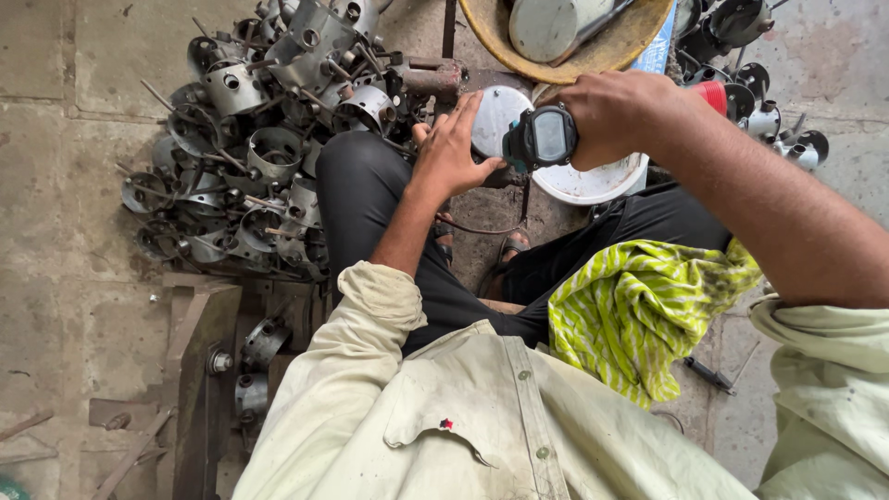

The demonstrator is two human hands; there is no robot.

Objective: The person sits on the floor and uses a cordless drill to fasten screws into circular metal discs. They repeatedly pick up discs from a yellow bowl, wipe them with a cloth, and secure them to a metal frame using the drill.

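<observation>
Metal is hiding under both hands: the left hand (451,153) is lying open against a round disc (495,116), the right hand (611,116) is clenching something unseen above a white bowl (593,181); its axis is unclear.

1. The right hand (611,116) grips a black tool (540,139) with a grey face.
2. Just beside that grip, under the left hand (451,153), a pale silver-grey round metal part (494,116).
3. Below the grip, a white bowl (593,185).
4. Nearer the body, a cloth (639,310) striped yellow-green and white.
5. Left of the hands, dull grey metal housings (269,139).
6. Above the grip, a yellow-ochre basin (639,42).
</observation>
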